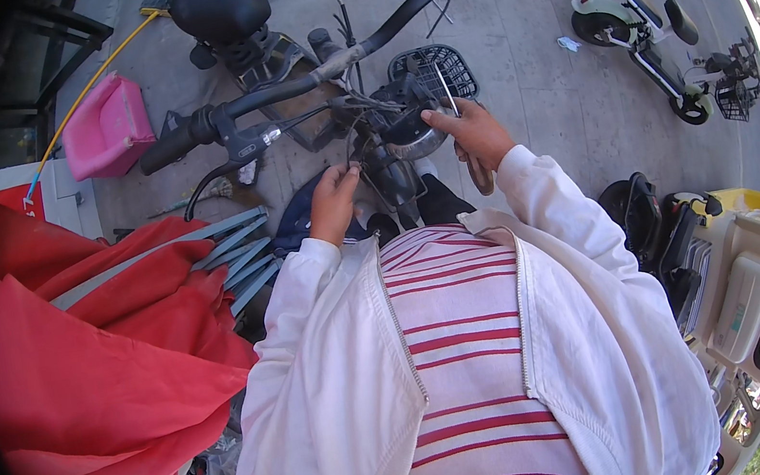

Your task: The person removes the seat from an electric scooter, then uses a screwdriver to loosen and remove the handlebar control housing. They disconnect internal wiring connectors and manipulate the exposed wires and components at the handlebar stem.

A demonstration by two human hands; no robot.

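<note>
My left hand (337,200) pinches at what looks like a thin cable beside the black front stem (389,176) of an electric bike. My right hand (478,141) holds a long tool (443,83) with a slim silver shaft and a brownish handle; its thumb also rests on the black-and-silver headlamp housing (410,136). Above both hands runs the bike's curved handlebar (390,32) with a brake lever and cables. A black basket (433,62) sits just beyond the housing, and the black saddle (221,7) is at the top. Exactly what my left fingertips grip is too small to confirm.
Red fabric (89,376) over grey ribs fills the left, near a pink plastic seat (108,130) and yellow pole (87,84). A parked scooter (655,53) stands upper right, with black scooters (652,238) and a beige-yellow vehicle (742,293) lower right. Grey paving (531,70) surrounds the bike.
</note>
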